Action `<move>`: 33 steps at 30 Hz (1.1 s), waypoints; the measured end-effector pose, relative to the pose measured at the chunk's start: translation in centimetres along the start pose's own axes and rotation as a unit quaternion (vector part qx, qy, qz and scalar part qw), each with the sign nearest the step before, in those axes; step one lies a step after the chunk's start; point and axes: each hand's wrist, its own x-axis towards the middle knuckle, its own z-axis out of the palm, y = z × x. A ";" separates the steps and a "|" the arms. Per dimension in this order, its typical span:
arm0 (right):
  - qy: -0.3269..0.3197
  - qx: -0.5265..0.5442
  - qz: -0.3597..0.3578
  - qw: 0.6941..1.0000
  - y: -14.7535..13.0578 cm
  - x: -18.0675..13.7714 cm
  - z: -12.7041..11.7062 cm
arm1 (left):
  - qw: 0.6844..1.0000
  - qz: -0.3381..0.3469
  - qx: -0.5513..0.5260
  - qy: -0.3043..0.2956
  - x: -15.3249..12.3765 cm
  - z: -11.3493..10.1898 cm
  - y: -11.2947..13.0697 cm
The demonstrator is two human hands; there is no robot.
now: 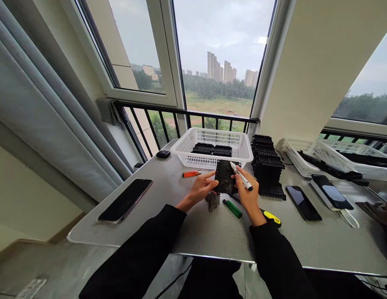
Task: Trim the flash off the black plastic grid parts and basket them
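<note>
My left hand (201, 187) grips the left edge of a black plastic part (225, 177), held just above the grey table (193, 228). My right hand (247, 193) steadies the part's right edge and also holds a white marker pen (241, 176), its tip on the part's top. Under my hands lie a green lighter (232, 208), a small grey cloth (212, 200) and a yellow-and-black tool (271, 217). Just behind the part stands a white basket (193, 145) with more black parts (212, 149) in it.
A stack of black parts (267, 166) stands right of the basket. An orange lighter (191, 174), a small black case (163, 154) and phones (126, 199) (303, 202) (331, 193) lie on the table. More white baskets (318, 155) are at the right. Window railing (187, 114) runs behind.
</note>
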 end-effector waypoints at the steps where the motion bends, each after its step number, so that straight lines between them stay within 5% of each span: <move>1: 0.003 0.010 0.002 1.000 -0.1 0.0 0.0 | 1.000 -0.002 -0.004 -0.002 0.0 0.0 0.0; 6: 0.032 0.012 -0.013 0.999 -0.4 0.0 0.0 | 1.000 -0.009 -0.013 0.025 -0.1 -0.1 0.0; 13: 0.057 -0.138 -0.043 0.988 0.4 0.5 -0.8 | 0.989 0.017 -0.004 0.147 0.2 -0.6 -0.5; 22: -0.131 -0.376 0.110 0.911 2.3 -0.3 -1.0 | 0.940 0.077 0.079 0.323 0.7 -1.9 -0.9; 28: -0.187 -0.412 0.172 0.875 3.0 -0.9 -0.7 | 0.955 0.057 0.087 0.279 0.8 -1.9 -1.2; 33: -0.115 -0.291 0.171 0.934 2.3 -0.2 -0.5 | 0.974 0.030 0.083 0.206 0.6 -1.5 -0.8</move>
